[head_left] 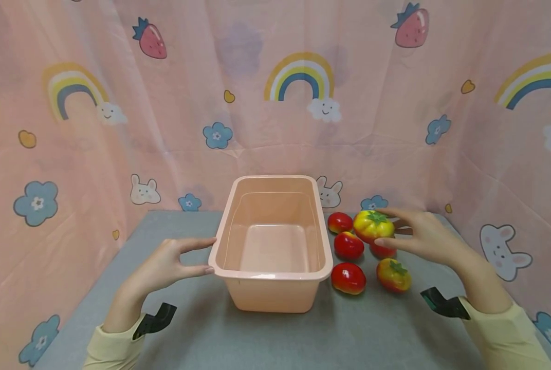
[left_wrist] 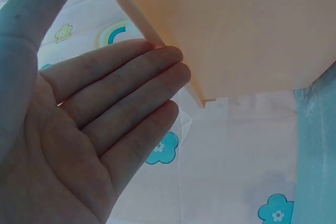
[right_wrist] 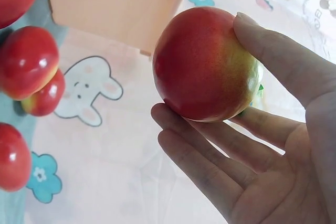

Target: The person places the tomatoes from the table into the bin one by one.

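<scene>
My right hand holds a red-and-yellow toy tomato with a green leafy top, pinched between thumb and fingers. In the right wrist view the tomato shows its red underside, raised off the table. With straight fingers my left hand touches the left rim of a peach-coloured plastic basin, whose inside holds nothing. The left wrist view shows those fingers against the basin's outer edge.
Right of the basin, several more toy tomatoes lie on the grey table: red ones near the basin wall and a yellow-red one in front of the right hand. A pink patterned curtain hangs behind and at both sides.
</scene>
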### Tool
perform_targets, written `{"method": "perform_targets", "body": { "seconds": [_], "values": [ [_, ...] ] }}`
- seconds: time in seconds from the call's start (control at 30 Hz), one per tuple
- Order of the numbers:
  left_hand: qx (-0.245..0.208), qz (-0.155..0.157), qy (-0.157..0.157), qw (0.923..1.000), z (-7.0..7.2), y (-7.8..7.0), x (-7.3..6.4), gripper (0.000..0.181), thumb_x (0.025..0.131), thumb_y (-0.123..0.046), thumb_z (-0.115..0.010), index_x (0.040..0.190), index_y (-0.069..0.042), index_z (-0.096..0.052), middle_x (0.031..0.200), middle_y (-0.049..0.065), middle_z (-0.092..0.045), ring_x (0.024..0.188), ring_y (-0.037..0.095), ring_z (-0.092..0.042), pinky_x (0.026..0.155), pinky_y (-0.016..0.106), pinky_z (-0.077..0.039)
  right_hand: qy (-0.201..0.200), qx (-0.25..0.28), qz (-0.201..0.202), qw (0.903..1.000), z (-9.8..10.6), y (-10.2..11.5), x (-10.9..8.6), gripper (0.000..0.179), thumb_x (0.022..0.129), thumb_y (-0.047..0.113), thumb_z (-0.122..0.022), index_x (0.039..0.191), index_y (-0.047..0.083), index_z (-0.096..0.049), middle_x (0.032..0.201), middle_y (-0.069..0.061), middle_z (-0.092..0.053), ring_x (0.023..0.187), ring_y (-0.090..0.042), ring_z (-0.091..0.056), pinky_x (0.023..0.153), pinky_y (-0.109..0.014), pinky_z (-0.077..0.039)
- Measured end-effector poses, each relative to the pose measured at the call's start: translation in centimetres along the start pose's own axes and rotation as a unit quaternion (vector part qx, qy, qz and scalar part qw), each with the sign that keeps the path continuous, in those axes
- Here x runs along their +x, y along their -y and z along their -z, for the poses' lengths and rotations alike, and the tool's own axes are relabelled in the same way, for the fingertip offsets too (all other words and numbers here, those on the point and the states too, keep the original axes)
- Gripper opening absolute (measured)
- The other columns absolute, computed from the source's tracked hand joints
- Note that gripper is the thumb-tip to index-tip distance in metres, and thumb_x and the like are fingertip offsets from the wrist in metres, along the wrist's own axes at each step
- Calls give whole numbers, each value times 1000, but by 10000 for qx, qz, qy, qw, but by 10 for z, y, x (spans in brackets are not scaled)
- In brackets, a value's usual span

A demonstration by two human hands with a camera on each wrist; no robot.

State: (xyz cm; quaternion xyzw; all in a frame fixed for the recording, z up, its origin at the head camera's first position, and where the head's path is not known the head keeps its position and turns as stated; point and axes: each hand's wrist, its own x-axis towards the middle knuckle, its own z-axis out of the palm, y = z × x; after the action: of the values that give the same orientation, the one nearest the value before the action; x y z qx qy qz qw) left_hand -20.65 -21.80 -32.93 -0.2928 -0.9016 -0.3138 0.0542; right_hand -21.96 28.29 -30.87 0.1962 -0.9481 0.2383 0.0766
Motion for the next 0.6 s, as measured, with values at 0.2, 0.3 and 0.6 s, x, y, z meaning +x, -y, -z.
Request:
{"method": "perform_targets", "body": {
  "seconds": [0.2,0.3,0.6],
  "values": [
    [2,15,8,10000,0,0,-1,61,77,-46,-74,129,-17,-60,126,-5,-63,119,15,-58,95,41,-49,-12,60,151,9999,1,8,8,69,80,43,-74,134,8,-52,121,-17,-62,101,-38,-64,76,-47,-57],
    [20,1,-4,10000,0,0,-1,61,78,-46,-74,129,-17,-60,126,-5,-63,119,15,-58,95,41,-49,2,67,203,9998,2,13,12,68,79,43,-75,133,8,-52,120,-16,-63,101,-37,-64,75,-46,-57],
    [42,-24,-19,10000,0,0,0,61,78,-46,-74,129,-17,-61,125,-4,-63,118,15,-59,95,41,-49,117,-22,138,9998,3,27,24,73,77,47,-75,134,7,-51,123,-17,-61,102,-37,-64,75,-45,-58]
  ]
}}
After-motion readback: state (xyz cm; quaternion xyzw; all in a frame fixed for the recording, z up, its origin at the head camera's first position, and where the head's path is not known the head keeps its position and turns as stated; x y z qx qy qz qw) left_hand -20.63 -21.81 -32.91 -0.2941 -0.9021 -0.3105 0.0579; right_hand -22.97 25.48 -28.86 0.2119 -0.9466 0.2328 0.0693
